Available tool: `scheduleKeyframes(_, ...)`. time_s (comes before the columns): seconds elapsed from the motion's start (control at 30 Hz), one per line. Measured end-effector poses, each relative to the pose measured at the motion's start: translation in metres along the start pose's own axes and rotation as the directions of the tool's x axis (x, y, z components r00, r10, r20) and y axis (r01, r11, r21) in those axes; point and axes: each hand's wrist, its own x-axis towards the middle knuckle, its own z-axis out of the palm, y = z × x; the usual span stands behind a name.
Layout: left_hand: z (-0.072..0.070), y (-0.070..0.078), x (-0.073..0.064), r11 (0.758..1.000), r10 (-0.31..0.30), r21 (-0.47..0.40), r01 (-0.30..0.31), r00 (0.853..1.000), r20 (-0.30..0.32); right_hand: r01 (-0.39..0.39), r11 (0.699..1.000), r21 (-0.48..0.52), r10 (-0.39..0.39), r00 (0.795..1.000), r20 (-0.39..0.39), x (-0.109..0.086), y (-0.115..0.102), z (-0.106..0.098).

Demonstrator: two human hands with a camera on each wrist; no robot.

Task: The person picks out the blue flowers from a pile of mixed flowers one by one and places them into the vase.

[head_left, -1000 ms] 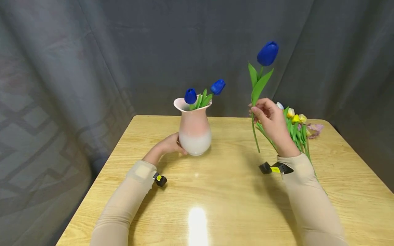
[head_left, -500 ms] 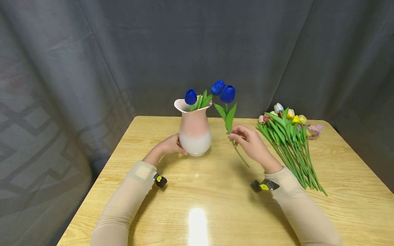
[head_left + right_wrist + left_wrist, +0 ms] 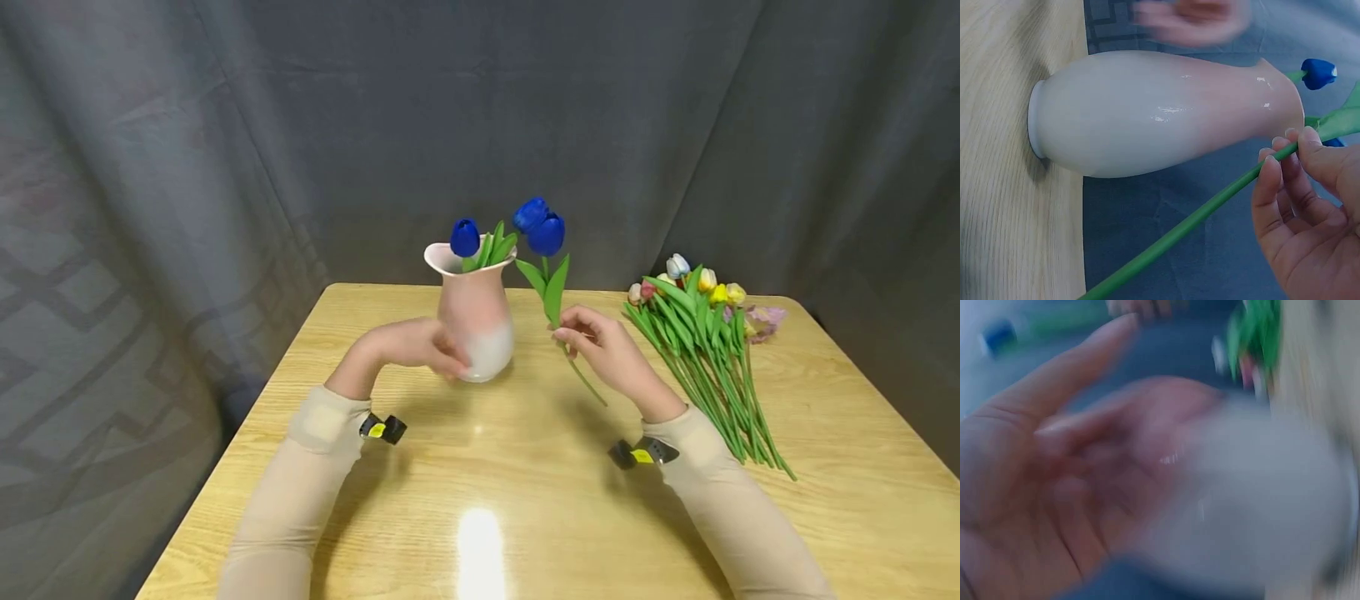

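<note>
My right hand point(image 3: 603, 346) pinches a blue tulip point(image 3: 553, 292) by its green stem, just below the leaves. In the right wrist view, the tulip's stem point(image 3: 1179, 232) slants down from thumb and fingertips. To the left stands a pink and white vase point(image 3: 480, 300), upright on the table. One blue tulip point(image 3: 465, 238) rests at its mouth; another blue tulip point(image 3: 528, 214) leans out to the right, partly overlapped by the held bloom. My left hand point(image 3: 416, 342) is in front of the vase's left side, thumb apart and fingers loosely bent, blurred in the left wrist view.
A bundle of tulips point(image 3: 697, 333) in white, yellow and pink lies at the right of the wooden table point(image 3: 555, 500). Beside their heads is a light purple flower point(image 3: 765, 321). A grey curtain point(image 3: 420, 133) hangs behind the table.
My right hand has brought the blue tulip left and down beside the vase. My left hand has let go of the vase and shifted toward its front. The vase stays in place.
</note>
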Motion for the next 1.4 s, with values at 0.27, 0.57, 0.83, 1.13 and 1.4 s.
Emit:
scheduleKeyframes(0.27, 0.042, 0.077, 0.008, 0.890, 0.248, -0.171, -0.422, 0.765, -0.595, 0.024, 1.000, 0.007, -0.024, 1.000, 0.005, 0.002, -0.001, 0.001)
scheduleKeyframes(0.57, 0.061, 0.081, 0.021, 0.869, 0.290, -0.088, -0.487, 0.645, -0.707, 0.051, 0.999, -0.007, -0.051, 0.998, 0.029, 0.001, -0.007, 0.006)
scheduleKeyframes(0.83, 0.058, 0.080, 0.024, 0.867, 0.267, -0.110, -0.486, 0.640, -0.721, 0.062, 0.998, 0.004, -0.062, 0.997, 0.043, 0.002, -0.009, 0.010)
scheduleKeyframes(1.13, 0.052, 0.079, 0.024, 0.867, 0.276, -0.077, -0.493, 0.602, -0.749, 0.036, 0.996, -0.078, -0.032, 0.998, 0.055, 0.007, -0.007, -0.008)
scheduleKeyframes(1.4, 0.053, 0.075, 0.026, 0.864, 0.254, -0.116, -0.491, 0.621, -0.742, -0.005, 0.931, -0.366, 0.003, 1.000, -0.005, 0.020, 0.015, -0.030)
